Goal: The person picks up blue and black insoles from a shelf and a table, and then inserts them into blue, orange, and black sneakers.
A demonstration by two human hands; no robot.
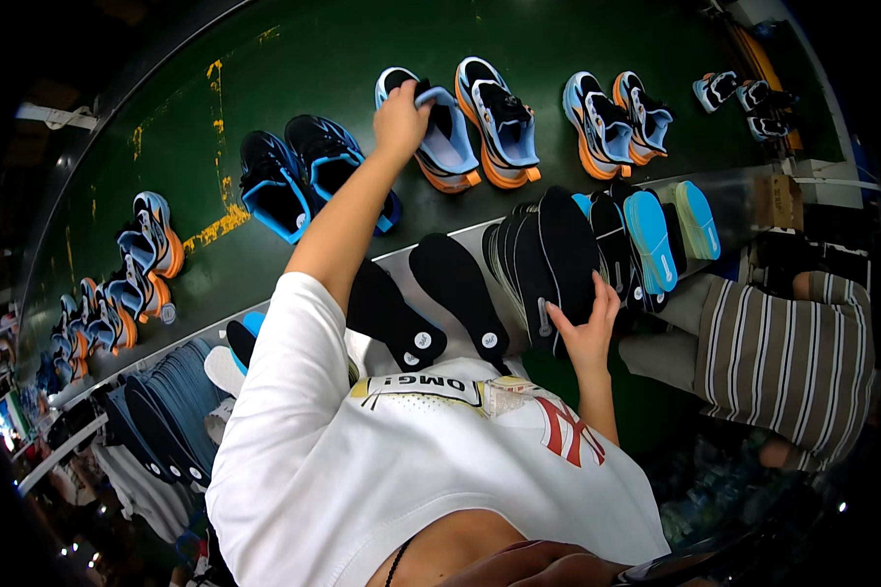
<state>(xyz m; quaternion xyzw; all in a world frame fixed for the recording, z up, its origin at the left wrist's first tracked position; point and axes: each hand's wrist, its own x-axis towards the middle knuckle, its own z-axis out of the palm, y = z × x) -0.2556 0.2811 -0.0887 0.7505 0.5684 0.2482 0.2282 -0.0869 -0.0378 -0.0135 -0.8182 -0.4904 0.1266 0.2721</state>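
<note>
The light blue shoe (440, 132) with the orange sole lies on the green conveyor belt (294, 68), its mate (499, 122) just beside it on the right. The left hand (401, 119) reaches out at full arm's length and its fingers (423, 96) are closed on the shoe's collar, at the opening. To the left of this pair lie two black and blue shoes (303, 171); to the right, another light blue and orange pair (617, 119) (and a smaller-looking pair farther along the belt).

Nearer the person, on the grey desk (460, 235) edging the belt, stands a leaning stack of black insoles (548, 254). The right hand (587, 328) rests against the front insole, fingers (605, 293) spread on its face, gripping its lower edge. Two single black insoles (431, 298) lie flat to the left, and blue insoles (656, 230) stand to the right of the stack.
</note>
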